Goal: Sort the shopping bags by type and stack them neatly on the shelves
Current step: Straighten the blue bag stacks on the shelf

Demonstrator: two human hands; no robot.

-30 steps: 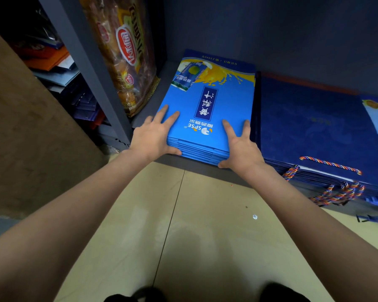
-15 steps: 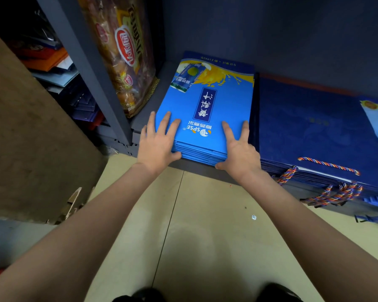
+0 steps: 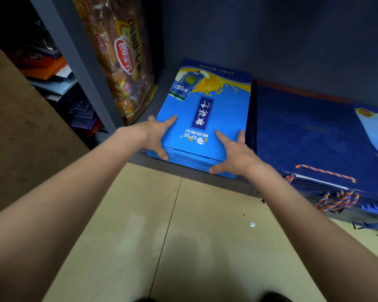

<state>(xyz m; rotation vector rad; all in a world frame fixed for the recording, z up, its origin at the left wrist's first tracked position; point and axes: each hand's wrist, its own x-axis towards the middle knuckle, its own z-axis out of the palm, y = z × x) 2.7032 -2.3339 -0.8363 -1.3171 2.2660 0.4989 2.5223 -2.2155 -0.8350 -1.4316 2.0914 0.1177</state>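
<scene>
Both hands: left hand, right hand press light-blue bag stack corners.

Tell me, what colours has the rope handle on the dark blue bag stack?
The rope handle is twisted red, blue and yellow, per the head view.
</scene>
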